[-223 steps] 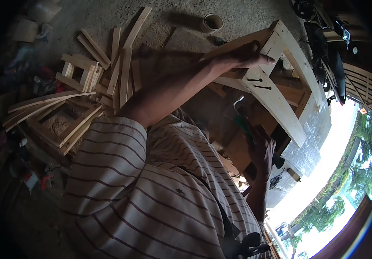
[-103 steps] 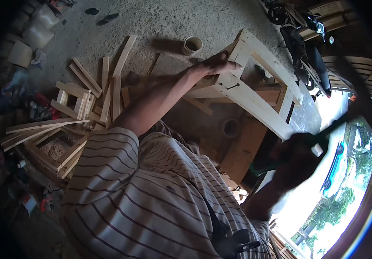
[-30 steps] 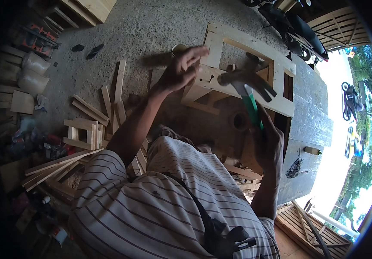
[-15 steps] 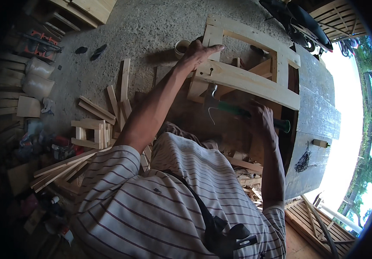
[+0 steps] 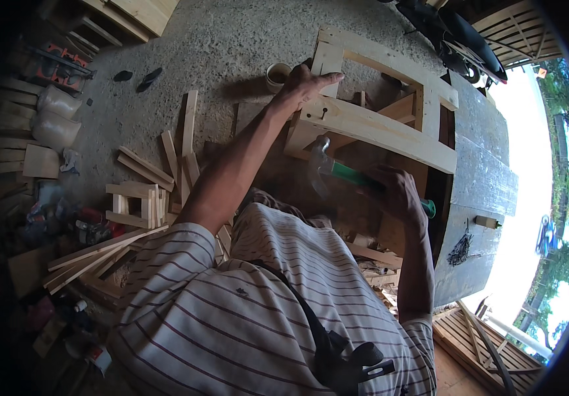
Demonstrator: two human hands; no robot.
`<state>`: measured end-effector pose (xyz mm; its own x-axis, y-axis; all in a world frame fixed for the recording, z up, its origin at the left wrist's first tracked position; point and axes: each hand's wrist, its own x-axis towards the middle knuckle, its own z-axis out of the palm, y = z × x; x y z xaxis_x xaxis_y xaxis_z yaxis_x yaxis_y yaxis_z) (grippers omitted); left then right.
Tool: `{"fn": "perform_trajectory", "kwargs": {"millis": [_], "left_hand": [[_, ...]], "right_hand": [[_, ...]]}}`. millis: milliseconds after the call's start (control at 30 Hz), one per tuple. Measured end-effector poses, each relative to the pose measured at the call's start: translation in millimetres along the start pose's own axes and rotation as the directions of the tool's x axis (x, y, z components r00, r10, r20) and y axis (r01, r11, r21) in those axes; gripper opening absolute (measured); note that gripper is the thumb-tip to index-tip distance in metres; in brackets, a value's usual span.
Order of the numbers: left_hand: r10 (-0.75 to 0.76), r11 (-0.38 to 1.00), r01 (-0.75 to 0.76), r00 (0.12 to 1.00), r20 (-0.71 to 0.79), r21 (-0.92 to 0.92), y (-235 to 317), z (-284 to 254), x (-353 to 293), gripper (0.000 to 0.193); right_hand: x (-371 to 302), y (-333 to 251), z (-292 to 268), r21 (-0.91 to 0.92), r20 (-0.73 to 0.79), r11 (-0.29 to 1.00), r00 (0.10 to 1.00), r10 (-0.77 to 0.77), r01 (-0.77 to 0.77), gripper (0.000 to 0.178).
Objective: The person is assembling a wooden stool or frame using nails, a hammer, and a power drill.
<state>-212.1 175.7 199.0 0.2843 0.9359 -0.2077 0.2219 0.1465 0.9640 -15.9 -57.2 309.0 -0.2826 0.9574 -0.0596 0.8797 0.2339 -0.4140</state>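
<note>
Head view: the left hand (image 5: 304, 84) lies flat on the near rail of a pale wooden frame (image 5: 390, 129), fingers spread and pointing toward the frame's corner post, palm down on the wood; its grip is apart, pressing rather than clasping. The frame stands on a concrete floor (image 5: 232, 39), its open middle showing slats inside. The right hand (image 5: 397, 191) has its grip clamped on the green handle of a hammer (image 5: 337, 170); the steel head is blurred, just below the rail and near the left wrist. A cup (image 5: 276, 76) stands on the floor just beside the left hand. Loose wood strips (image 5: 166, 165) lie scattered to the left, well apart from the frame. A dark tabletop (image 5: 479, 191) lies to the right of the frame. The person's striped shirt (image 5: 245, 317) fills the lower middle.
</note>
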Motion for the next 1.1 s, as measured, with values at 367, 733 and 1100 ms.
{"fn": "perform_trajectory", "kwargs": {"millis": [367, 733, 1100], "left_hand": [[-0.041, 0.993, 0.042, 0.999, -0.012, 0.113, 3.6, -3.8, -2.7, 0.081], [-0.029, 0.999, 0.029, 1.000, 0.004, 0.028, -1.4, -1.3, 2.4, 0.085], [-0.029, 0.990, 0.051, 0.987, 0.161, -0.135, 0.2, 1.0, -12.4, 0.069]], "right_hand": [[4.7, -0.2, -3.2, -0.115, -0.004, 0.993, 1.000, -0.008, 0.007, 0.029], [-16.2, -70.5, -133.6, 0.661, -0.585, 0.675, 0.788, 0.191, 0.328, 0.042], [7.3, -45.0, -27.4, 0.096, -0.153, 0.993, 0.985, 0.078, -0.064, 0.045]]}}
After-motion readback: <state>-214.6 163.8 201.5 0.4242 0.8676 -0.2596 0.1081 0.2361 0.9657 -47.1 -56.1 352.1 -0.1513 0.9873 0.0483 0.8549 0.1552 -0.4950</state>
